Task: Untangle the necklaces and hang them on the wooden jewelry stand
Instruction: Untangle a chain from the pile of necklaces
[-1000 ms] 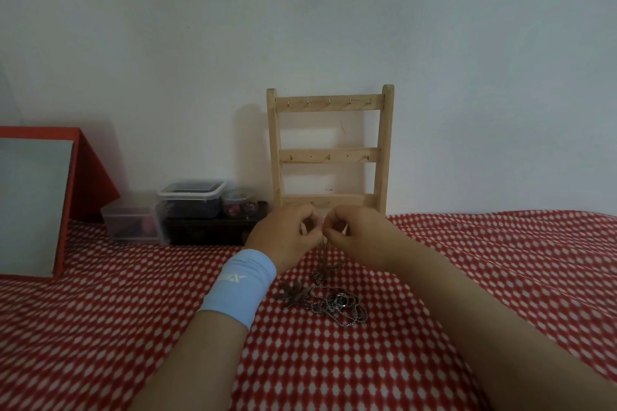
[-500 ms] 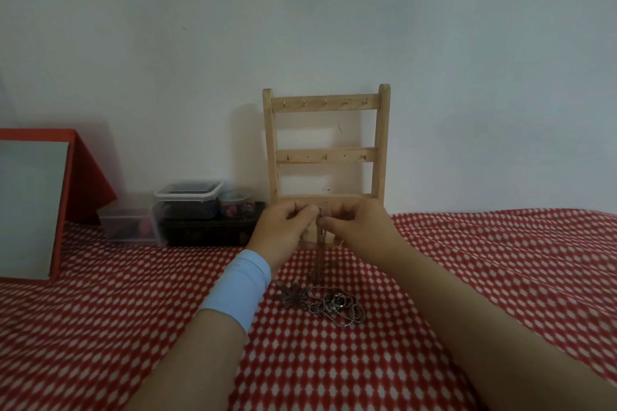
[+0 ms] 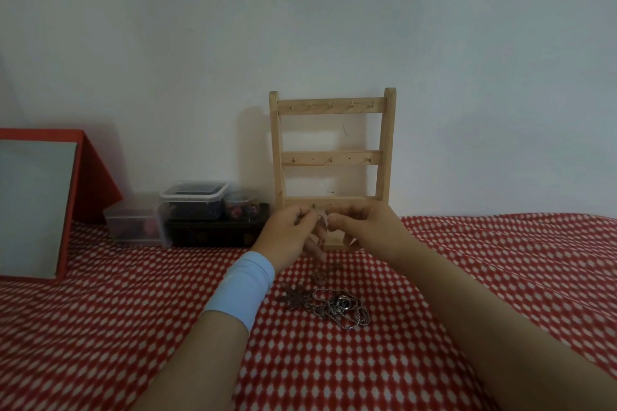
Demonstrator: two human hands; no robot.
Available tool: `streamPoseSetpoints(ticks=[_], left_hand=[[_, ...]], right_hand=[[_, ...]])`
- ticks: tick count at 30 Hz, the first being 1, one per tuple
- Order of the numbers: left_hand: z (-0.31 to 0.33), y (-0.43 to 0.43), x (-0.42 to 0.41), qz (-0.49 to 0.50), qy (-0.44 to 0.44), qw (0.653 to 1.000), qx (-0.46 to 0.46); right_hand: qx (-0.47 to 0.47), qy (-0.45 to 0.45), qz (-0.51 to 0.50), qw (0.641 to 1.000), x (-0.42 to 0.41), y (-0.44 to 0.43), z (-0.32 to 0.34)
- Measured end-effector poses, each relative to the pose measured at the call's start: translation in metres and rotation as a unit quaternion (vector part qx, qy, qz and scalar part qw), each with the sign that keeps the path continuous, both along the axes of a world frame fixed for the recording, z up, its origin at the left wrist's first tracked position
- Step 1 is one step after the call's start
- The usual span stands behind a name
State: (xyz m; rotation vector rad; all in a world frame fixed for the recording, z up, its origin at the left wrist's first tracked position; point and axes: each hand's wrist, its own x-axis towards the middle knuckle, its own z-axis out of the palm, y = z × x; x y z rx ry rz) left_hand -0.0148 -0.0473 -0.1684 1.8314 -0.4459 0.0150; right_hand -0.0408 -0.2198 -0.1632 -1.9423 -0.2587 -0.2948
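Fingers [image 3: 302,217] pinch the chain [image 3: 321,221]; tangled necklaces [image 3: 334,305] lie below.

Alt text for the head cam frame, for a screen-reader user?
The left hand and right hand pinch a necklace chain between them, above a tangled pile of necklaces on a red-and-white checked cloth. Behind stands a wooden jewelry stand against the wall, its visible hooks bare, with clear plastic containers to its left.

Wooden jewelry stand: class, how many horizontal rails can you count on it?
3: top rail, middle rail, and bottom rail, partly covered; any lower one would be hidden.
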Motion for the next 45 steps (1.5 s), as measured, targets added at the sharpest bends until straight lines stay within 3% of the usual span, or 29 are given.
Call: streamPoseSetpoints(ticks=[3,7,13,17,22,25,28,32,37,40,45], left_hand=[[0.002,-0.002,-0.001,-0.019,-0.013,1.0,0.013],[0.006,0.0,0.0,0.0,-0.118,0.988,0.104],[0.012,-0.006,-0.002,-0.001,-0.206,0.951,0.23],[0.012,-0.009,-0.002,0.008,-0.231,0.932,0.279],[0.012,-0.002,0.001,-0.009,-0.139,0.969,0.204],[0.008,-0.006,-0.001,-0.021,-0.021,0.999,0.02],[0.004,-0.006,0.001,-0.03,0.027,0.998,-0.04],[0.003,-0.003,-0.001,-0.013,-0.026,0.999,-0.017],[0.003,0.005,0.002,-0.005,-0.029,1.0,-0.012],[0.005,0.007,0.005,-0.004,-0.06,0.997,0.048],[0.006,-0.001,0.005,0.03,-0.182,0.971,0.153]], right_hand=[[0.011,-0.002,0.013,1.0,-0.002,0.0,0.0],[0.029,-0.007,0.015,0.999,-0.002,0.0,0.002],[-0.033,0.029,0.054,0.998,0.002,0.0,0.005],[-0.122,-0.061,0.001,0.991,0.0,-0.002,0.006],[-0.137,-0.133,-0.024,0.981,0.003,0.002,0.004],[-0.082,-0.094,-0.028,0.992,0.004,0.005,0.005],[-0.035,-0.043,-0.014,0.998,0.003,0.002,0.007],[-0.001,-0.003,-0.004,1.0,0.002,-0.002,0.006],[0.055,0.028,0.039,0.997,0.002,-0.001,0.004],[0.042,0.045,0.049,0.997,0.003,0.0,0.003],[-0.038,0.03,0.075,0.996,0.003,0.002,0.001]])
